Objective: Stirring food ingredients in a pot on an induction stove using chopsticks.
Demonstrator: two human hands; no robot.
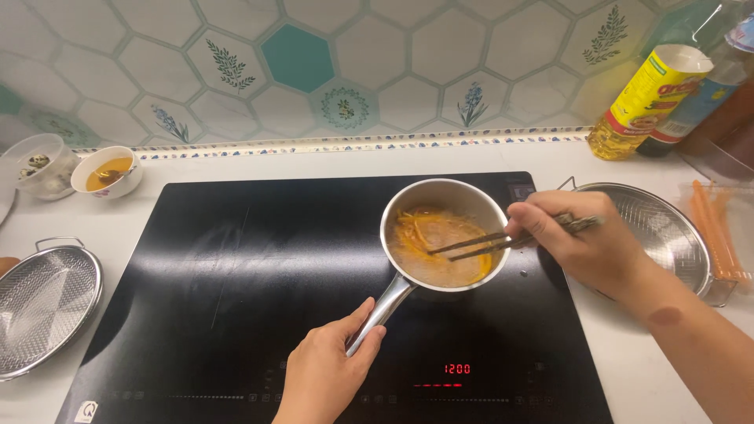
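A small steel saucepan (470,200) stands on the black induction cooktop (259,267), holding orange strips in a brownish liquid. My left hand (326,369) grips the pan's metal handle (383,308) at the front. My right hand (577,239) holds a pair of dark chopsticks (503,242) from the right; their tips dip into the pan's contents.
A metal mesh strainer (43,306) lies at the left and a steel bowl (664,232) at the right. A white bowl of orange liquid (107,174) and a clear cup (43,165) sit back left. Oil bottles (648,98) stand back right. Orange sticks (719,232) lie far right.
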